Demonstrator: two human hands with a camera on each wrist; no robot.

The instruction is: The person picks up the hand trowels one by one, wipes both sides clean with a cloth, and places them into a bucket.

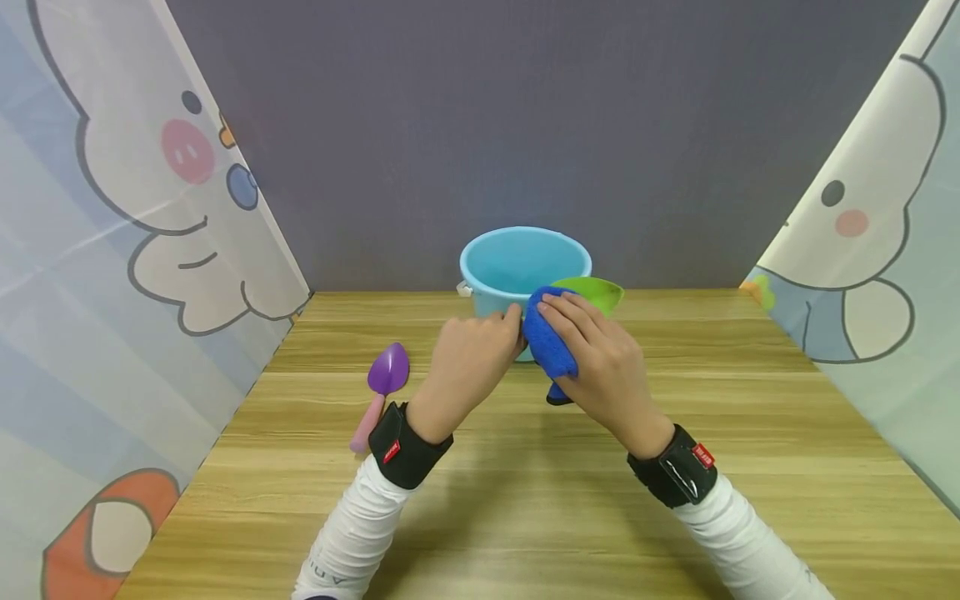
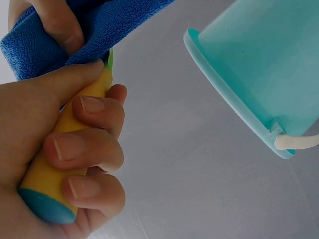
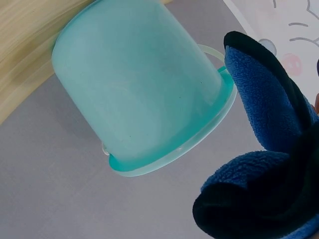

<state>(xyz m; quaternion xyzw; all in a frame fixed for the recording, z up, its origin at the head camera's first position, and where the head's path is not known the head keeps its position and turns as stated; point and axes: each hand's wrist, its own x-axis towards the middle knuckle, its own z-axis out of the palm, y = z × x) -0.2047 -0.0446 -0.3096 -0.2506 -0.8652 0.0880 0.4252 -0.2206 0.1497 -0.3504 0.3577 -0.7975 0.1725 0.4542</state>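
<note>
My left hand (image 1: pixel 477 358) grips the yellow handle (image 2: pixel 44 169) of a toy shovel, fingers curled round it and the thumb laid along it. The handle ends in a blue cap. At its other end, the shovel's green blade (image 1: pixel 604 292) shows past a blue cloth (image 1: pixel 546 337). With my right hand (image 1: pixel 609 360) I hold this cloth, bunched against the shovel near the base of the blade. Dark-edged folds of it hang below the hand and fill the lower right of the right wrist view. The cloth hides part of the blade.
A light blue bucket (image 1: pixel 487 305) with a pale handle stands upright just beyond my hands, near the grey back wall (image 1: pixel 420 150). On the wooden table (image 1: pixel 300 492), left of my left hand, lies a purple toy shovel (image 1: pixel 389 370) with a pink handle. Cartoon-printed sheets flank both sides.
</note>
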